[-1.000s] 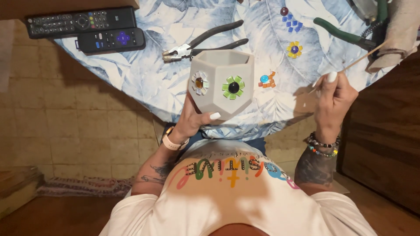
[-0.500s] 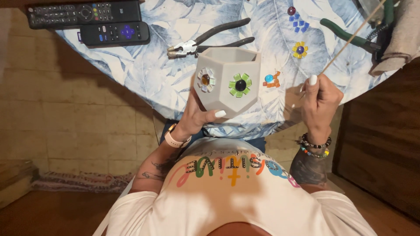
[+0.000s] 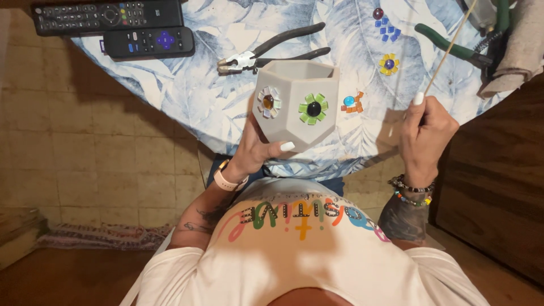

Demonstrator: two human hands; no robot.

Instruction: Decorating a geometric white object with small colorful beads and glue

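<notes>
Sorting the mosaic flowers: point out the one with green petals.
The green flower on the grey pot, black centre, right of the pale flower; the yellow flower lies on the table.

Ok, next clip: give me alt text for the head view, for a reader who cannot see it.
Seen from above, a person's left hand holds a grey faceted pot decorated with two mosaic flowers, while the right hand holds a thin wooden stick. Pliers, two remote controls and loose mosaic flowers lie on the leaf-patterned tablecloth.
</notes>
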